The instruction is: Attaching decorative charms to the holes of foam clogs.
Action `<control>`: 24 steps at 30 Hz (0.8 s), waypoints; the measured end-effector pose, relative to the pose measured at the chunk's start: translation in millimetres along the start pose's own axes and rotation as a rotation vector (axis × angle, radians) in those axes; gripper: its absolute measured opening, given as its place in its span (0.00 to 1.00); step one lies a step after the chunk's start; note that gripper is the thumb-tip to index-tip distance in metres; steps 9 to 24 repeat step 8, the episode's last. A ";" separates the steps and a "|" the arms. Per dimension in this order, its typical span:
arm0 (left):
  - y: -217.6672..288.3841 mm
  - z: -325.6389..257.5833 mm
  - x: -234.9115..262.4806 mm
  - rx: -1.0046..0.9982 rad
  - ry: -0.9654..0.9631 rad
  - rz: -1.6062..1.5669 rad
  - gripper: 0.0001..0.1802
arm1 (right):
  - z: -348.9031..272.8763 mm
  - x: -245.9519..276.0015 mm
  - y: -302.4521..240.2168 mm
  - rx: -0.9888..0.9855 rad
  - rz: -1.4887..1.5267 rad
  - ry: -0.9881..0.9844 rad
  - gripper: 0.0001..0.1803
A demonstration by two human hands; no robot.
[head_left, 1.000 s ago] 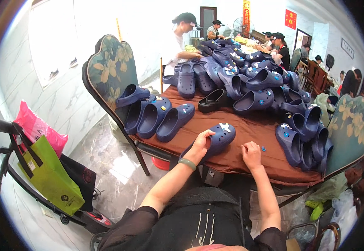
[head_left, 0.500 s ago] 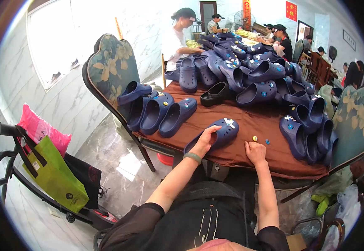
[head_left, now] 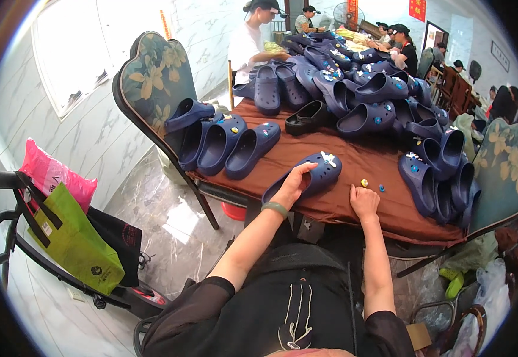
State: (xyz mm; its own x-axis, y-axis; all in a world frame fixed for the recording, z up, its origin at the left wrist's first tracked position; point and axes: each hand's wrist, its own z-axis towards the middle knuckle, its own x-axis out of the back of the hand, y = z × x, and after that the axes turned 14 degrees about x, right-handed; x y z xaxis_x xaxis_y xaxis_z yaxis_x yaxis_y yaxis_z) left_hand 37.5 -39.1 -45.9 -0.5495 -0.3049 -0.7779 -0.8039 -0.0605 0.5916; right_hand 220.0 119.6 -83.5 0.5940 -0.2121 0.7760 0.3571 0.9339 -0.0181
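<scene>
My left hand (head_left: 292, 187) grips a navy blue foam clog (head_left: 324, 178) at the near edge of the table, its thumb over the upper and its toe pointing away to the right. A white charm (head_left: 328, 159) sits on the clog's toe. To the right, my right hand (head_left: 364, 203) rests on the brown cloth with its fingers curled closed; whatever they may hold is hidden. Just beyond it lie a small yellow charm (head_left: 364, 182) and a small blue charm (head_left: 382, 188).
Brown cloth covers the table (head_left: 259, 160). A big heap of navy clogs (head_left: 360, 89) fills its far part, with a black clog (head_left: 308, 118) in front. More clogs (head_left: 252, 150) line the left, others the right. Floral chairs (head_left: 158, 77) flank the table; a person (head_left: 259, 41) stands beyond.
The whole view has shifted, so the table appears slightly higher. My left hand still holds the clog, and my right hand stays closed beside the small charms.
</scene>
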 end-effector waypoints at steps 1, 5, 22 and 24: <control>-0.1 -0.6 -2.0 0.002 0.000 0.001 0.13 | -0.4 0.6 0.4 0.000 0.002 0.003 0.22; 0.9 -6.1 -4.0 -0.022 0.011 0.022 0.16 | 0.6 1.1 -1.9 -0.004 0.010 -0.013 0.22; 1.7 -4.0 0.3 -0.032 -0.002 0.045 0.20 | 2.7 8.0 -7.4 -0.030 -0.007 -0.049 0.21; 1.7 -4.0 0.3 -0.032 -0.002 0.045 0.20 | 2.7 8.0 -7.4 -0.030 -0.007 -0.049 0.21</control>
